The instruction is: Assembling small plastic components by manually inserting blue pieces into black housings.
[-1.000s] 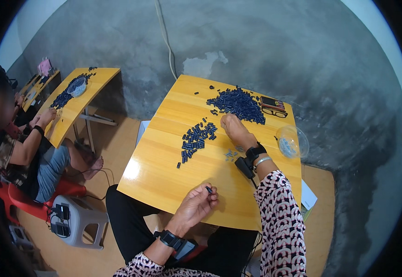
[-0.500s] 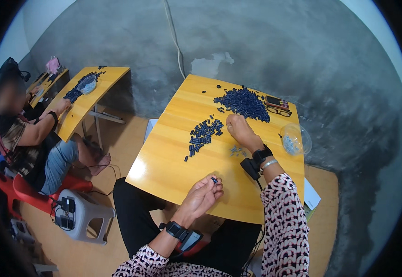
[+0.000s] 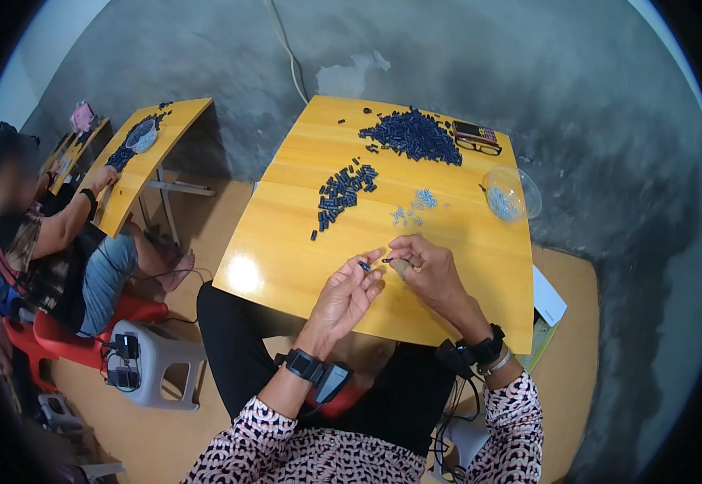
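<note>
My left hand [image 3: 341, 300] is just over the near part of the yellow table, palm turned up, with a small dark blue plastic piece [image 3: 364, 266] pinched between thumb and fingertips. Close beside it on the right, my right hand [image 3: 433, 276] pinches a tiny dark piece [image 3: 387, 260], too small to make out exactly. The two sets of fingertips nearly meet. Beyond my hands lie a small pile of dark blue pieces [image 3: 344, 196] and a scatter of small silvery metal parts [image 3: 425, 198], which look like screws.
A bigger heap of dark pieces [image 3: 412, 135] lies at the far side, beside a phone [image 3: 474, 131] and eyeglasses [image 3: 480, 148]. A clear bowl [image 3: 520, 181] of silvery parts stands at the right edge. At left, a person [image 3: 52, 234] works at another table [image 3: 181, 123]. A grey stool [image 3: 157, 355] holds black devices.
My right hand has come back from beside the small dark pile to meet my left hand, uncovering more silvery parts. My left hand has risen slightly. The view has shifted a little.
</note>
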The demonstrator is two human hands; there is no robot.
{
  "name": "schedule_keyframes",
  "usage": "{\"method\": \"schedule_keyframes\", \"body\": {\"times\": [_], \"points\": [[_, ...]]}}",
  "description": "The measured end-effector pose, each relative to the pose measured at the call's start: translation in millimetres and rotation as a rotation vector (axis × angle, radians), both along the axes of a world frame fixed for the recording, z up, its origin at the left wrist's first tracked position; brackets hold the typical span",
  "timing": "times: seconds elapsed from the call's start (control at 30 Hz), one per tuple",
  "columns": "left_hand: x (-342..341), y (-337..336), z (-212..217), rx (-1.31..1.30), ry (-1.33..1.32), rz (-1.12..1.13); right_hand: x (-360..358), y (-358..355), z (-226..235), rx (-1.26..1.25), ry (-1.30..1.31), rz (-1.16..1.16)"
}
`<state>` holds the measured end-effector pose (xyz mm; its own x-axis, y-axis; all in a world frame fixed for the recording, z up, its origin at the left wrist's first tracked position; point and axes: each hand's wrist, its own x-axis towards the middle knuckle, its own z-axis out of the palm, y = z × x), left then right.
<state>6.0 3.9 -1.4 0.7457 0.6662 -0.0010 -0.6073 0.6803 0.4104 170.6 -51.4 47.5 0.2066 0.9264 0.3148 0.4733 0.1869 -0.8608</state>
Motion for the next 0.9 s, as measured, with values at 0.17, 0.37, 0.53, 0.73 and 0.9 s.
{"method": "schedule_keyframes", "body": {"times": [0.17, 0.37, 0.53, 0.73, 0.9], "points": [[0, -4, -1, 0.001, -0.001, -0.032, -12, -14, 2, 0.029, -0.032, 0.064], [-5, -5, -6, -0.013, -0.030, -0.056, -23, -21, 0, 0.084, -0.016, 0.059], [-6, -5, -2, -0.001, -0.007, -0.078, -26, -26, -14, 0.101, 0.191, 0.051], [-7, -5, -3, 0.004, -0.032, -0.096, -29, -32, -19, 0.162, 0.061, -0.040], [-7, -6, -2, 0.014, -0.018, -0.110, -33, -34, -20, 0.220, 0.003, -0.101]]}}
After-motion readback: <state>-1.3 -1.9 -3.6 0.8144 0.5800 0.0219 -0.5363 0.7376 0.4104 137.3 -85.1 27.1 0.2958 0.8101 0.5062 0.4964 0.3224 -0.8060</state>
